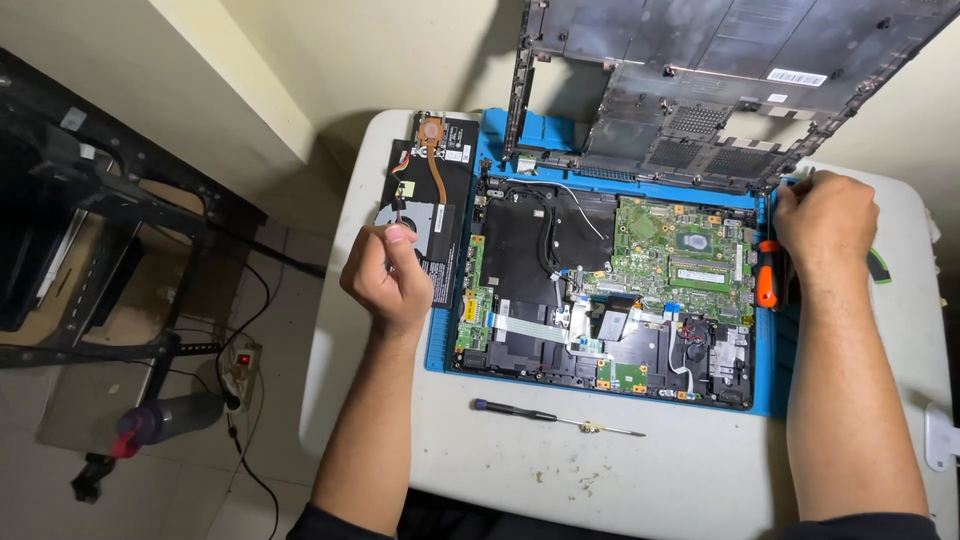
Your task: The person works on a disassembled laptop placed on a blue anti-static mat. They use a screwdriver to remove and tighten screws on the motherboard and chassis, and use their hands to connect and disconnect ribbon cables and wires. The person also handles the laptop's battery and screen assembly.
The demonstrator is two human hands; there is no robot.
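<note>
An opened laptop base (560, 300) with a green circuit board (680, 255) lies on a blue work mat (437, 345) on a white table (520, 470). My left hand (385, 275) is closed in a fist over the table's left side, next to a black battery (452, 190) carrying a fan with a copper heat pipe (410, 210); whether it holds something small is unclear. My right hand (825, 220) rests closed at the mat's right edge, near the raised black bottom cover (700, 90) and above an orange-handled tool (766, 275).
A slim black-handled screwdriver (555, 418) lies on the table in front of the laptop, with small debris nearby. Left of the table stand a black metal frame (110, 230), cables, a power strip (242, 360) and a dark bottle (170, 415) on the floor.
</note>
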